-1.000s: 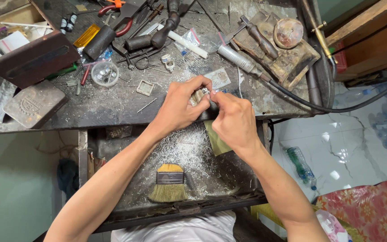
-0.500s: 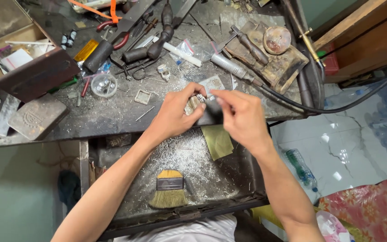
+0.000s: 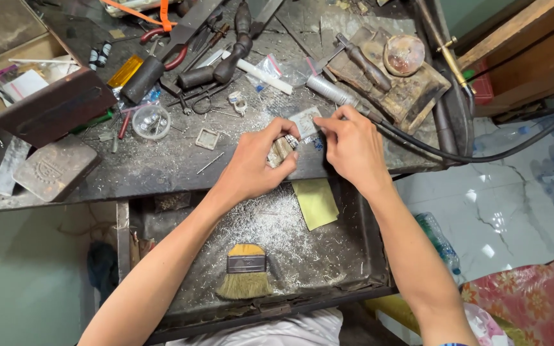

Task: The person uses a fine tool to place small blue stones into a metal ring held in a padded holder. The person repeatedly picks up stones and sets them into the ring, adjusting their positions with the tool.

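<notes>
Cluttered, scratched dark work surface (image 3: 161, 163) seen from above, dusted with metal filings, with an open drawer tray (image 3: 354, 256) below its front edge. Left hand (image 3: 258, 163) at the front edge of the surface, fingers curled closed around a small silvery metal piece (image 3: 282, 148), only partly visible between thumb and fingertips. Right hand (image 3: 352, 144) just beside it, thumb and forefinger pinched together near a small pale square packet (image 3: 305, 122) lying on the surface; whether anything is gripped in that pinch cannot be told. Behind the right hand, a flexible-shaft handpiece (image 3: 335, 95) with black cable (image 3: 482, 154) running off to the right, resting against a worn wooden block (image 3: 411, 96) bearing a shallow round dish (image 3: 404, 54). In the drawer tray, a flat brush with pale bristles (image 3: 246, 272) among heaped filings, and a yellow-green sheet (image 3: 315, 202) just below the hands. Left of the hands, a small square frame (image 3: 207, 138), a clear round container (image 3: 151, 121), dark-handled tools (image 3: 226, 64), an open wooden box (image 3: 40, 96) and a rectangular metal block (image 3: 56, 168).
</notes>
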